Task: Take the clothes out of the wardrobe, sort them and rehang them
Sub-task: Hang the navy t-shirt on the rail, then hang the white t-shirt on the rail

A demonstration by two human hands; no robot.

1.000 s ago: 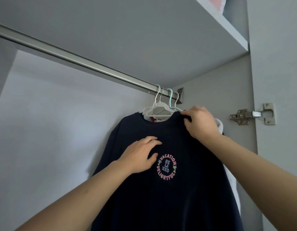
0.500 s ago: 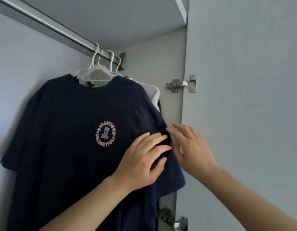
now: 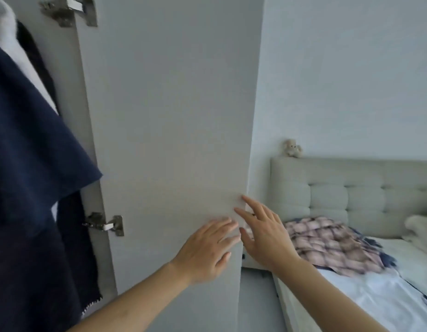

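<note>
A navy T-shirt (image 3: 32, 130) hangs at the far left inside the wardrobe, with a white garment (image 3: 6, 37) and a dark one behind it. The open grey wardrobe door (image 3: 167, 104) fills the middle of the view. My left hand (image 3: 205, 252) is in front of the door's lower part, fingers spread, holding nothing. My right hand (image 3: 263, 233) is at the door's free edge, fingers apart and empty. On the bed to the right lies a pink and navy plaid garment (image 3: 332, 245).
A bed with white sheets (image 3: 366, 298) and a padded grey headboard (image 3: 351, 188) stands to the right. A small teddy bear (image 3: 292, 147) sits on the headboard. Metal hinges (image 3: 104, 224) hold the door to the wardrobe side. A white blanket (image 3: 421, 231) lies at the far right.
Both hands have left the navy T-shirt and moved right, now at the door's edge. My view has swung right, away from the rail, and the bed has come into sight.
</note>
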